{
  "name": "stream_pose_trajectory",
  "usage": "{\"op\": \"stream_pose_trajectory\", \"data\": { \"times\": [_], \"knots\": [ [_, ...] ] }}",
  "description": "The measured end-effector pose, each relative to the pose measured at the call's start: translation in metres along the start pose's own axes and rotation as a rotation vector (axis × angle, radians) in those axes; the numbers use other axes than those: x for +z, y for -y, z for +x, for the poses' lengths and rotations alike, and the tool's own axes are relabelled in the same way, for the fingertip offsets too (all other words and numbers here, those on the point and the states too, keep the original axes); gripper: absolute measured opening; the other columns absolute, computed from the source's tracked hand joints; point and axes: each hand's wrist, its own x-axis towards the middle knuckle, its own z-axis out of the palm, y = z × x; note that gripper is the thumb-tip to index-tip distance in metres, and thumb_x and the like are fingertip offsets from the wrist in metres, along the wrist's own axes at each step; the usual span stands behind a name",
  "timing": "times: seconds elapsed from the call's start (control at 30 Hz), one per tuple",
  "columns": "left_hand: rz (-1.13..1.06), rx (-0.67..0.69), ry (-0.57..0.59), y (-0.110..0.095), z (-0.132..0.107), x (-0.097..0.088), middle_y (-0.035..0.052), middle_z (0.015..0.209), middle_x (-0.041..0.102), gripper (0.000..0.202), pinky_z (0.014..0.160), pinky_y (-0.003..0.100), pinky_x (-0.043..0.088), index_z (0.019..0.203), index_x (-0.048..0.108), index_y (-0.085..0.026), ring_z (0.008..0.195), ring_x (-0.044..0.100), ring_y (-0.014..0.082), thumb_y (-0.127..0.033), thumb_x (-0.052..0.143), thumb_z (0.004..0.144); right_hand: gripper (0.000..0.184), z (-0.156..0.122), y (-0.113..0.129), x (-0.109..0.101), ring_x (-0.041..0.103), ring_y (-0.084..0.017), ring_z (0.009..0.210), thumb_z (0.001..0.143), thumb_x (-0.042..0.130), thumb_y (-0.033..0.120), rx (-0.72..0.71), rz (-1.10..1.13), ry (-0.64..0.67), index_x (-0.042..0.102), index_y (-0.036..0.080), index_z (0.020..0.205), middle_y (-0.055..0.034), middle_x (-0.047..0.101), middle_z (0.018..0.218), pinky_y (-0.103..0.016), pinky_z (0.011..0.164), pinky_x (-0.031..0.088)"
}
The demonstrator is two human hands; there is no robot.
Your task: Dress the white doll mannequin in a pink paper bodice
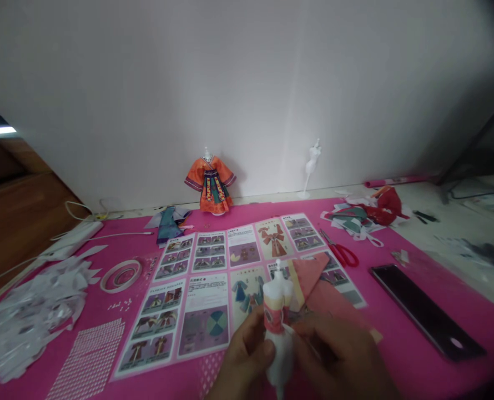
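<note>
A small white mannequin stands almost upright near the front of the table. A coral and cream fabric band is wrapped round its chest and waist. My left hand is closed round the mannequin's left side, thumb against its hip. At the opposite side, my right hand is closed, its fingers pinched by the waist at a white flap on the band's edge. Those fingertips are partly hidden. Just behind the mannequin lie coral fabric pieces, over the printed instruction sheet.
A dressed mannequin and a bare one stand by the wall. Scissors, a phone and fabric scraps lie right. Left are a tape roll, an adhesive-dot sheet and crumpled white scraps.
</note>
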Motion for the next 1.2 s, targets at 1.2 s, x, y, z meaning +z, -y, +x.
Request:
{"op": "stream_pose_trajectory", "data": {
  "times": [1.2],
  "knots": [
    [-0.08,-0.111,-0.065,-0.01,-0.005,0.016,0.0127,0.123,0.062,0.055,0.1,0.042,0.04,0.122,0.063,-0.024,0.12,0.052,0.033,-0.033,0.078,0.07,0.026,0.005,-0.001,-0.01,0.061,-0.012,0.054,0.089,0.051,0.027,-0.111,-0.068,0.015,0.07,0.02,0.073,-0.0011,0.067,0.063,-0.019,0.053,0.047]
  ]
}}
